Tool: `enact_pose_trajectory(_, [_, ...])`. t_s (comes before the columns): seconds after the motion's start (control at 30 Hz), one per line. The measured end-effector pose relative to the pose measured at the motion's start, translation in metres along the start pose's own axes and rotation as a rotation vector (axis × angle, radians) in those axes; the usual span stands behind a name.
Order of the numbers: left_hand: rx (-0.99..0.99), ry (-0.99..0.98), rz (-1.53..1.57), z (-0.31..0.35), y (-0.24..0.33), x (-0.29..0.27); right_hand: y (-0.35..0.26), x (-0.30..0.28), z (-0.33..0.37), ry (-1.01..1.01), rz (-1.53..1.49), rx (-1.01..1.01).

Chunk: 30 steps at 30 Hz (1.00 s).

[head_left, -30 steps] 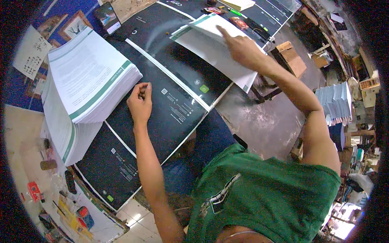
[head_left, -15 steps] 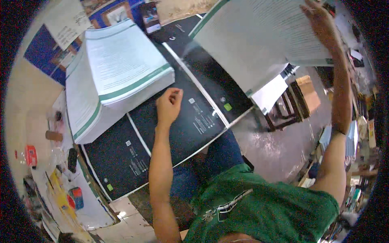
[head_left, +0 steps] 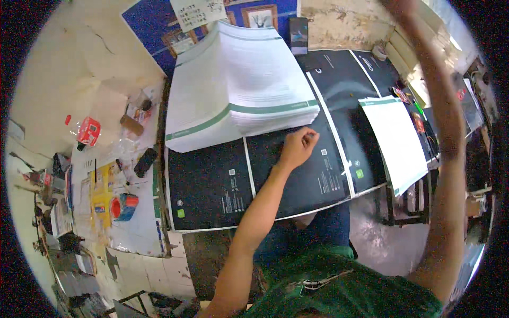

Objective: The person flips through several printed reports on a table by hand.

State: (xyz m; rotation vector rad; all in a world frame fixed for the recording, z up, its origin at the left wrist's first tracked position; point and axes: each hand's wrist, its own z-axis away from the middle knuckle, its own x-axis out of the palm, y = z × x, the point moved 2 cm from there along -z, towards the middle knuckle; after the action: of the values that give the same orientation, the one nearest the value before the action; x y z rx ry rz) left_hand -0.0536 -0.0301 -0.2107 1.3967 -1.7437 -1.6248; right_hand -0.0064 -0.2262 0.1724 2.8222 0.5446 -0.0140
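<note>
A thick stack of large printed sheets [head_left: 270, 79] with green bands lies on the black table top, its left part bent upward against the wall. My left hand [head_left: 299, 148] is at the stack's near right corner, fingers curled closed with nothing visible in them. My right arm stretches up along the right side. The right hand [head_left: 398, 6] is smeared by motion and partly cut off at the upper edge, so its fingers cannot be read. Below and left of it, a thinner pile of printed sheets [head_left: 397, 146] overhangs the table's near edge.
A phone [head_left: 298, 37] stands upright behind the stack. On a side table at the left are a tape roll [head_left: 123, 205], a black object [head_left: 145, 162] and a red-labelled bottle [head_left: 88, 131]. Small items, including a green pen [head_left: 419, 108], lie beyond the thinner pile. A dark wooden stool [head_left: 413, 204] stands below.
My view has swung right. The large sheet that my right hand held up no longer shows there, and that hand has gone to the upper edge. My left hand remains curled by the stack.
</note>
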Motion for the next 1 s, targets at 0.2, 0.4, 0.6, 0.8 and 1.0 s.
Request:
enact_pose_trajectory(0.2, [0.086, -0.029, 0.032, -0.022, 0.015, 0.025, 0.051, 0.092, 0.183, -0.653, -0.348, 0.465])
enact_pose_trajectory(0.4, [0.042, 0.017, 0.057, -0.011, 0.007, 0.013, -0.015, 0.135, 0.232, -0.980, -0.263, 0.478])
enact_pose_trajectory(0.6, [0.077, -0.020, 0.065, -0.018, 0.013, 0.019, 0.012, 0.137, 0.229, -1.050, -0.269, 0.533])
enact_pose_trajectory(0.8, [0.065, -0.013, 0.063, -0.019, 0.010, 0.019, 0.010, 0.132, 0.237, -1.126, -0.192, 0.372])
enact_pose_trajectory(1.0, [0.114, -0.026, 0.052, -0.023, 0.012, 0.023, 0.030, 0.146, 0.181, -1.249, 0.009, 0.128])
